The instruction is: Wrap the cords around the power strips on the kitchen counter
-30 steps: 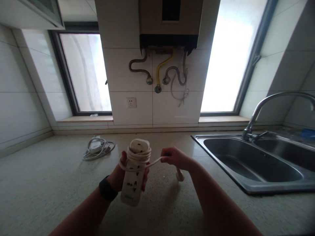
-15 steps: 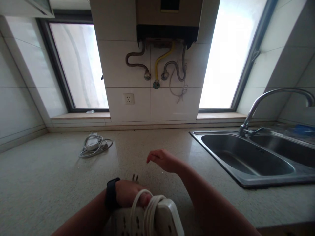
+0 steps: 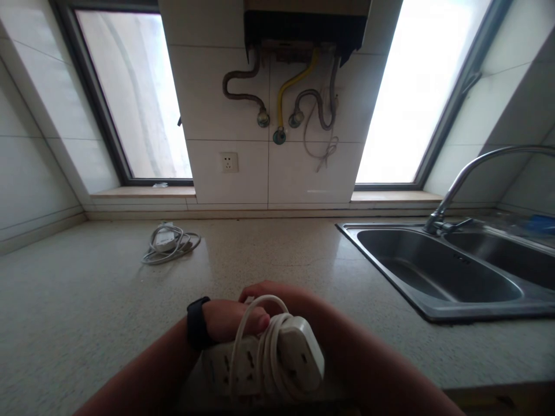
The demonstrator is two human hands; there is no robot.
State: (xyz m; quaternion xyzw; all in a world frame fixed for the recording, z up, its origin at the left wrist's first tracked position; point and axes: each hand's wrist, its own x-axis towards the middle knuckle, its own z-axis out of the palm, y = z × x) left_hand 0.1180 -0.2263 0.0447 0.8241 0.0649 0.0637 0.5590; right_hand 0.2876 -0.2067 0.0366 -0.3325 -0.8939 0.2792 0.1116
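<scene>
A white power strip [image 3: 299,355] with its cord [image 3: 266,346] wound around it lies sideways low in the view, close to my body. My left hand [image 3: 229,320], with a black watch on the wrist, grips the strip with its thumb over the coils. My right hand [image 3: 281,292] curls behind the strip at the far side of the coils, mostly hidden by it; whether it grips the cord or the plug I cannot tell.
A grey coiled cable with a white adapter [image 3: 170,245] lies on the speckled counter [image 3: 87,300] at back left. A steel double sink [image 3: 437,271] with a faucet [image 3: 472,173] sits right. A wall socket [image 3: 229,162] and heater pipes are on the tiled wall ahead.
A second ago I held the strip upright while my right hand pulled the cord taut. The strip has since come down sideways toward me, and my right hand has returned behind it.
</scene>
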